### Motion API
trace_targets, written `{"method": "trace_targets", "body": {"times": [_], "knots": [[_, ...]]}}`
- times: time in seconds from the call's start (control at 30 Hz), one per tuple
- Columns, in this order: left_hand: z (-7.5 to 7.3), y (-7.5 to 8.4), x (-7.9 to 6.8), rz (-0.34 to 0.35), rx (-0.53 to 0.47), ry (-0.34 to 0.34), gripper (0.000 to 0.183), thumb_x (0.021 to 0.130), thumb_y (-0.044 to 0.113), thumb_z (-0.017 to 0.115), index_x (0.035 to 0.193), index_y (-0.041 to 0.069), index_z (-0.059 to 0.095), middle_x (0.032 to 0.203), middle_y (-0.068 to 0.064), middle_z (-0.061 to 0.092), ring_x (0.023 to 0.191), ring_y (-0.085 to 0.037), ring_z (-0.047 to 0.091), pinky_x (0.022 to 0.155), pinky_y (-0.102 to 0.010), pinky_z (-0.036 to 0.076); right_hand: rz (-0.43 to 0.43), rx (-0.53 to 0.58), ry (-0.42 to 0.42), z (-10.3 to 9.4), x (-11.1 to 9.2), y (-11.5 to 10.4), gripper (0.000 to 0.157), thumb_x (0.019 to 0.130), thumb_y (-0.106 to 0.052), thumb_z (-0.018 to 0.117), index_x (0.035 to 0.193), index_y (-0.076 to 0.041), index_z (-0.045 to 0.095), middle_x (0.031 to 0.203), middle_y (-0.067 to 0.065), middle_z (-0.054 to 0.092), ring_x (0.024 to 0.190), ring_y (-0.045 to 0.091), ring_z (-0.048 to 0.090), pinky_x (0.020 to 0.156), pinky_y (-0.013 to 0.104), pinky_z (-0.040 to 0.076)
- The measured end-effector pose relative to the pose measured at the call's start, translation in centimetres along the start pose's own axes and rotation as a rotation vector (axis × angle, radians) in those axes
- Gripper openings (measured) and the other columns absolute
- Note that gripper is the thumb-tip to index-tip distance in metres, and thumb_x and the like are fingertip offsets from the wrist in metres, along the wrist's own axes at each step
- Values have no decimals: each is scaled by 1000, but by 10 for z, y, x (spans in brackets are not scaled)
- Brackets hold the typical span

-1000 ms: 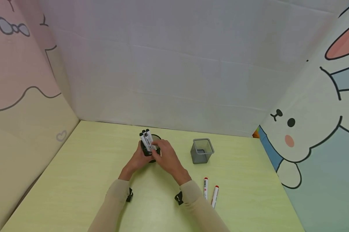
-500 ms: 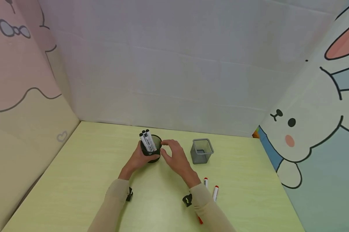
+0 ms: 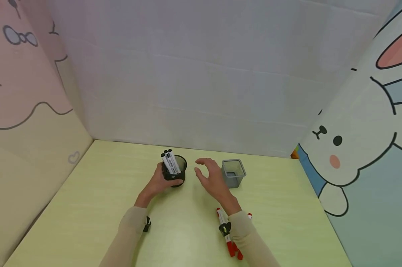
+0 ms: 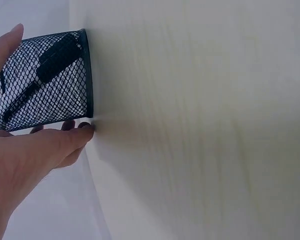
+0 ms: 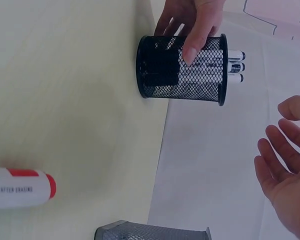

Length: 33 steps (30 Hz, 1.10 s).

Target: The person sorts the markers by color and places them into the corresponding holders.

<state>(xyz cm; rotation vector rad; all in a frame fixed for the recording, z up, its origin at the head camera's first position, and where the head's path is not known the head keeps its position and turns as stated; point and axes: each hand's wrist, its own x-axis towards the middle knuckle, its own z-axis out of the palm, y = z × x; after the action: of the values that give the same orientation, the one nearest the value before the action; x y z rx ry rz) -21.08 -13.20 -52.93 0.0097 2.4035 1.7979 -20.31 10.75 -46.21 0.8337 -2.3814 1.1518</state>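
My left hand (image 3: 159, 183) grips a round black mesh pen cup (image 3: 169, 176), thumb across its near side and fingers round the far side. Three white markers (image 3: 170, 163) with black ends lean in the cup toward its left rim. In the left wrist view the cup's base (image 4: 89, 75) is right at the tabletop. My right hand (image 3: 215, 182) holds nothing; its thumb and fingers are apart, between the cup and a square grey mesh pen holder (image 3: 233, 181). No pens show inside the grey holder.
Several white markers with red caps (image 3: 230, 248) lie on the pale yellow-green table (image 3: 87, 222), partly hidden under the right forearm. Behind the table stands a white wall (image 3: 187, 81), and cartoon-printed panels (image 3: 358, 159) flank both sides.
My right hand has drawn away from the markers in the cup and moved right, toward the grey holder. Red-capped markers now show left of the forearm. The left hand keeps its grip.
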Motion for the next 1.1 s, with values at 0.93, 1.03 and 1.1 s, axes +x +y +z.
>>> {"method": "trace_targets", "body": {"times": [0.93,1.03,1.1], "knots": [[-15,17,-54,-226,120,28,66,102,28,64,149,-6,32,146,-33,44,136,-47,44,107,-59,42,119,-24,-77,-64,-18,29,61,90,-22,82,141,-4,54,141,17,52,130,37,48,105,58,40],[-13,14,-60,-242,154,42,62,102,28,63,146,-6,36,143,-32,48,132,-46,48,104,-58,44,123,-26,-82,-69,-20,35,64,88,-21,82,143,-4,53,143,19,49,132,38,47,105,60,40],[-11,14,-64,-250,171,51,59,102,28,62,144,-6,39,140,-31,50,129,-46,51,102,-57,46,134,-29,-89,-73,-22,39,66,88,-21,82,144,-4,51,144,20,47,133,39,45,105,61,39]]}}
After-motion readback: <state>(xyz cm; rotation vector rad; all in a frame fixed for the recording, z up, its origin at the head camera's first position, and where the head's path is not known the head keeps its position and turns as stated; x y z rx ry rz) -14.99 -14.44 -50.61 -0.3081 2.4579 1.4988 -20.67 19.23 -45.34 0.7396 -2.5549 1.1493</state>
